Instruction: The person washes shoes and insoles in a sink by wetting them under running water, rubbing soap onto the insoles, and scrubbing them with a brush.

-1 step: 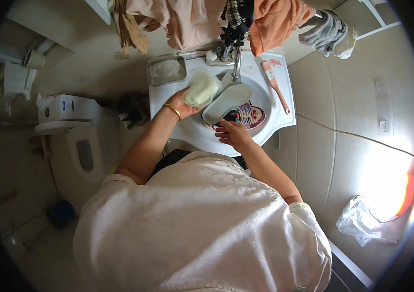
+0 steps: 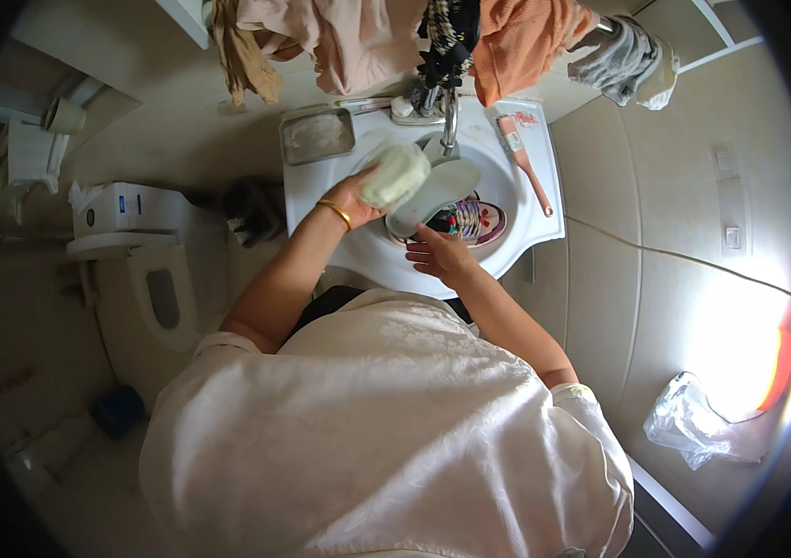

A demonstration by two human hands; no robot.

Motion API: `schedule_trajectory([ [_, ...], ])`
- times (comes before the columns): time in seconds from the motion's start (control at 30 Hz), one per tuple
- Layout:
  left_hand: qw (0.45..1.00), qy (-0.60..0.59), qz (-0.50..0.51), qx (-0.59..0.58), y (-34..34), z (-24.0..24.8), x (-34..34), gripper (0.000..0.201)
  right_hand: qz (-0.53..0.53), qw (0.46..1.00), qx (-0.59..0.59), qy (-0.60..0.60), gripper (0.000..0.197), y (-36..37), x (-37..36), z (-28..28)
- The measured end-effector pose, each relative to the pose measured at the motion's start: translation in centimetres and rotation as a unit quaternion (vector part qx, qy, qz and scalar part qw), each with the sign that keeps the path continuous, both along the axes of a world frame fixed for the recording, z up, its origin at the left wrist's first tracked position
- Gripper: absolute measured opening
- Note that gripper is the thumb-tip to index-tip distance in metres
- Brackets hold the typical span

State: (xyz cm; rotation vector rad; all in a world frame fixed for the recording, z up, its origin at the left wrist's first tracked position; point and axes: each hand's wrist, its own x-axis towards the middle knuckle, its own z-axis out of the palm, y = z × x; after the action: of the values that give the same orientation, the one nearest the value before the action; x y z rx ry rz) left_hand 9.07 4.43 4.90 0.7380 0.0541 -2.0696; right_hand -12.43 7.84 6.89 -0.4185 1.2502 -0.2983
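My left hand (image 2: 355, 197), with a gold bangle at the wrist, is closed on a large pale green bar of soap (image 2: 395, 175). The soap hangs over the left edge of a light grey insole (image 2: 431, 197); whether they touch I cannot tell. At the insole's near end, my right hand (image 2: 442, 255) pinches it between thumb and fingers. Below the insole, a colourful laced sneaker (image 2: 479, 223) lies in the white washbasin (image 2: 344, 251), partly hidden. A second pale insole (image 2: 439, 147) shows under the faucet (image 2: 450, 126).
A pink-handled brush (image 2: 528, 167) lies on the basin's right rim. At its back left corner sits a grey soap tray (image 2: 318, 136). Clothes (image 2: 372, 42) hang above the faucet. To the left stands a toilet (image 2: 158, 279); a cable (image 2: 675, 249) runs along the right wall.
My left hand has moved the soap a little to the right, further over the insole. My right hand and the insole have hardly moved.
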Motion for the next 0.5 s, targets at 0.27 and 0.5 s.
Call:
schedule_trajectory([
  [0.27,0.869,-0.477,-0.083,-0.102,-3.2,-2.1,-6.9,0.04,-0.039,0.997,-0.023,-0.057,0.036,-0.5,1.1,-2.9],
  [0.5,0.841,-0.538,-0.037,-0.03,-4.1,-1.9,-7.6,0.041,-0.061,0.998,0.015,0.002,0.028,-1.6,3.1,-1.9],
])
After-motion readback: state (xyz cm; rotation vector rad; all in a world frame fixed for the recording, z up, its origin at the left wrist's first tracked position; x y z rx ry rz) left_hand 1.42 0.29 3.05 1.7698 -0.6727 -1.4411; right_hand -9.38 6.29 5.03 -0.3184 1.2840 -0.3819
